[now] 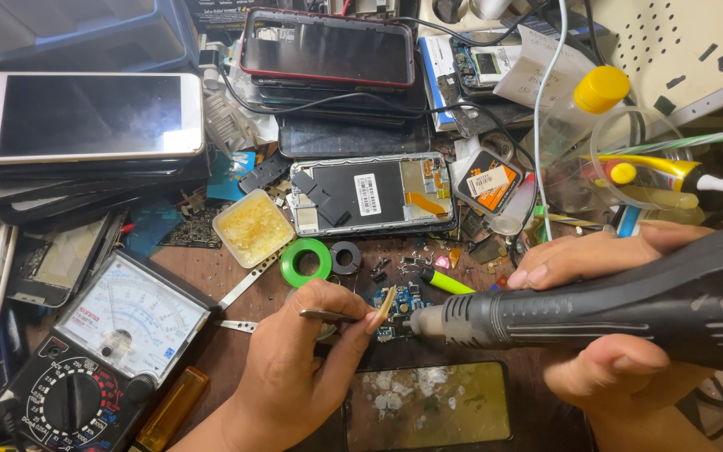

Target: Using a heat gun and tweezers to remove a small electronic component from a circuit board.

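One small blue board [401,303] lies on the bench, between two hands. The left hand [294,368] is pinched shut on one pair of tweezers [332,315], whose tip reaches the board's left edge. The right hand [604,335] is wrapped around one black hot-air tool [596,311], its nozzle just right of the board. Nearby sit one meter [98,351], one flux tub [253,227], two tape rolls [306,261] and one opened phone [370,195].
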